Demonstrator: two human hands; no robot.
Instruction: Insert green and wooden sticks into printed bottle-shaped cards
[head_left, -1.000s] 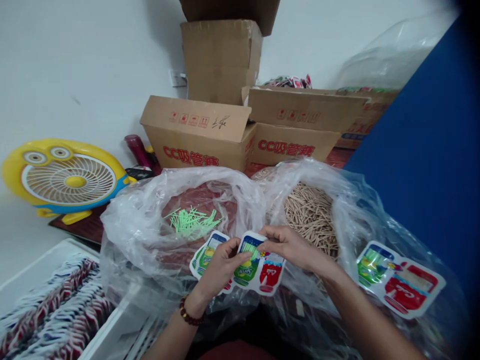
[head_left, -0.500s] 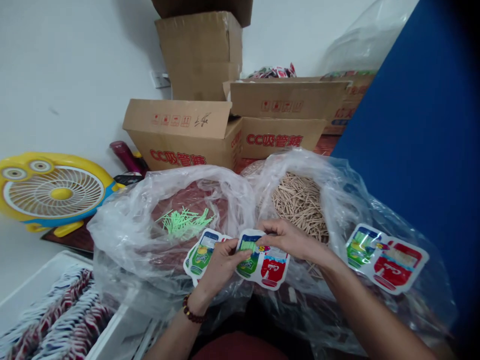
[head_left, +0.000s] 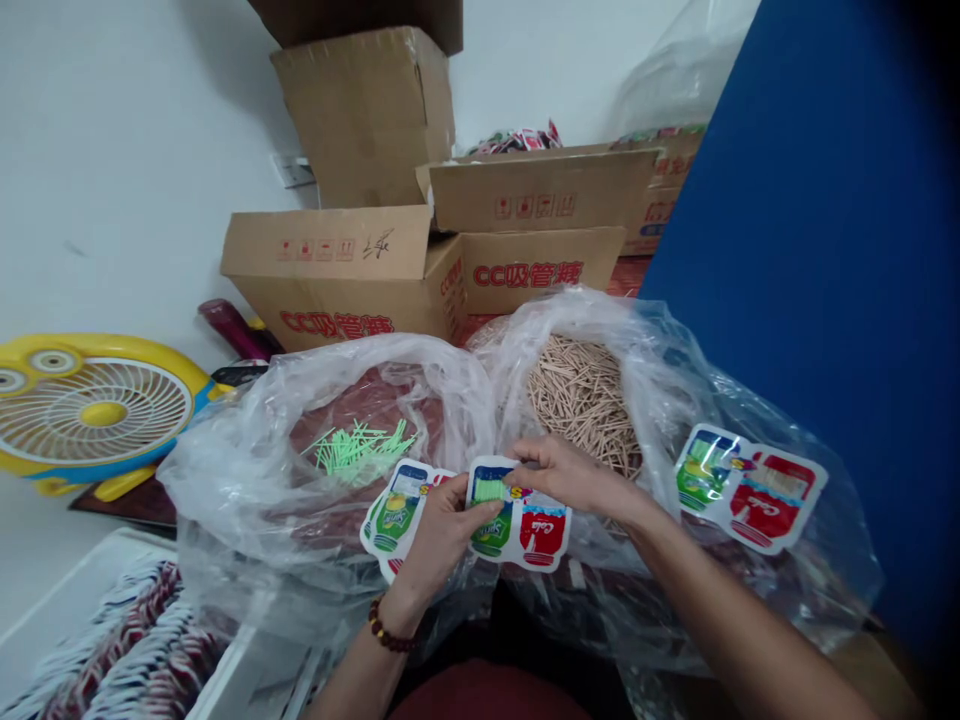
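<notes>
My left hand (head_left: 448, 522) grips a flat Sprite-and-Cola candy packet (head_left: 546, 530), thumb on its front. Green sticks show in the window of its Sprite half; the Cola half is red. My right hand (head_left: 574, 478) has its fingers closed at the upper edge of the same packet, near the middle; the fingertips are partly hidden. Behind my left hand are overlapping similar packets (head_left: 390, 520). Beyond it, short green sticks (head_left: 360, 445) lie in a clear plastic bag (head_left: 247, 430). Brown sticks (head_left: 585, 400) fill a second bag (head_left: 664, 385) past my right hand.
Another two-part packet (head_left: 772, 500) lies on the plastic at right. A white crate (head_left: 45, 590) with rows of packets stands at lower left, below a yellow fan (head_left: 105, 410). Cardboard boxes (head_left: 330, 290) line the back. A blue panel (head_left: 795, 260) rises at right.
The view has shifted, so the boxes, bags and fan sit further left. My hands keep nearly the same hold on the packet, with only slight finger movement.
</notes>
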